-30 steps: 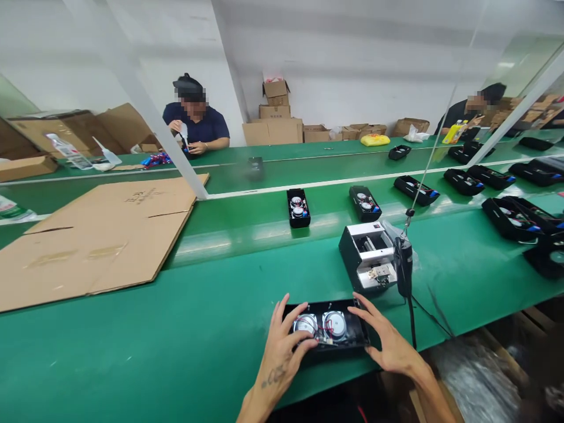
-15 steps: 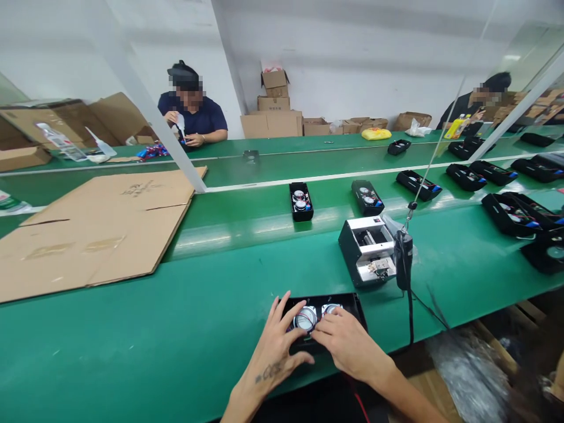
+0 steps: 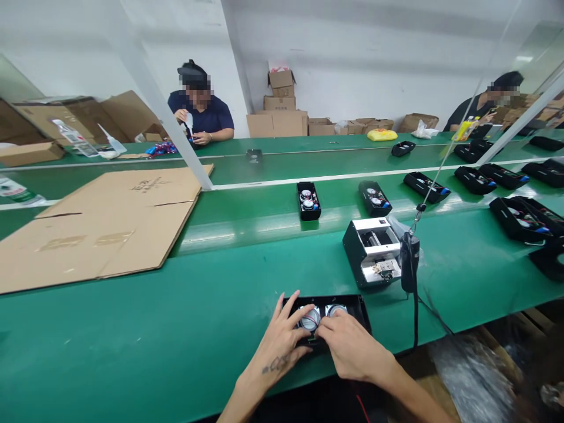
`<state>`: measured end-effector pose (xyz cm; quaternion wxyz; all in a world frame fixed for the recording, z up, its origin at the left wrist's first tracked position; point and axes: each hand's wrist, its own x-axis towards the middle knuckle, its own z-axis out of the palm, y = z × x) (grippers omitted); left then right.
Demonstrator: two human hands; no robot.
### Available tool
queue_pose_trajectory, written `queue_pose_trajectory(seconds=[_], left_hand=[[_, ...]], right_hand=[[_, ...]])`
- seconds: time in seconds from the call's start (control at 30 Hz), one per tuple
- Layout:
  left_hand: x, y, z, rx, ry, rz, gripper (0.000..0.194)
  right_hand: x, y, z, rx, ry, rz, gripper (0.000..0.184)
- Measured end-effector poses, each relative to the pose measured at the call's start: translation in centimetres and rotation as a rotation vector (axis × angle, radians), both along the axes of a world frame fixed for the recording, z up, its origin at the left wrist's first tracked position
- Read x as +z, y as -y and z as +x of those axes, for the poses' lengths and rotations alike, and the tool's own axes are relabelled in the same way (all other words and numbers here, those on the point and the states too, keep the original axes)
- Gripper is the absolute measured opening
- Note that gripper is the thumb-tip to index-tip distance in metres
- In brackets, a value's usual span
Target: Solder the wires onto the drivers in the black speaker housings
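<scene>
A black open speaker housing with two round silver speaker backs lies at the near edge of the green table. My left hand rests on its left end, fingers spread over the left speaker. My right hand lies over the housing's near middle, fingers curled down into it. What the fingertips press or pinch is hidden. A black electric screwdriver hangs on a cord just right of the housing.
A grey box-shaped machine stands behind the housing. Several black housings ride the conveyor beyond and pile up at the right. A flattened cardboard sheet covers the left. Two people sit across the line.
My right hand has moved from the housing's right end onto its middle, next to my left hand. The left hand has stayed on the left speaker. The view has shifted slightly.
</scene>
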<state>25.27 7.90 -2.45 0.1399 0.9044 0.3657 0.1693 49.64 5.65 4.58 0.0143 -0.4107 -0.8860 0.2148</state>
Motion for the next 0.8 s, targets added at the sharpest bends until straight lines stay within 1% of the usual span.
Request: queue_pose_trajectory(seconds=[0.13,0.27,0.37,0.47,0.53,0.6,0.7,0.8], left_hand=[[-0.4,0.0,-0.6,-0.004,0.058,0.058,0.037],[-0.5,-0.1,-0.8,-0.021,0.039,0.06,0.03],[0.0,-0.3,-0.5,-0.042,0.004,0.029,0.031],[0.9,-0.9,-0.2,-0.087,-0.035,-0.037,0.028],[1.9,-1.8,0.0,-0.11,-0.054,-0.122,0.024],[3.1,-3.3,0.2,-0.121,-0.063,-0.248,0.021],[4.5,-6.1,0.7,-0.118,-0.064,-0.412,0.023],[5.2,-8.4,1.1,-0.115,-0.048,-0.502,0.029]], right_hand=[[-0.5,0.1,0.4,-0.058,-0.097,-0.058,0.029],[0.0,-0.6,0.2,-0.031,-0.062,-0.072,0.028],[0.4,-0.6,-0.4,0.009,-0.003,-0.052,0.029],[0.1,-0.3,-1.2,0.03,0.019,-0.007,0.035],[0.0,-0.6,-1.5,-0.002,0.013,-0.019,0.035],[0.5,-1.8,-1.7,-0.079,0.008,-0.1,0.031],[2.4,-4.7,-1.4,-0.142,-0.005,-0.22,0.025],[4.3,-6.9,-1.0,-0.132,0.0,-0.234,0.026]])
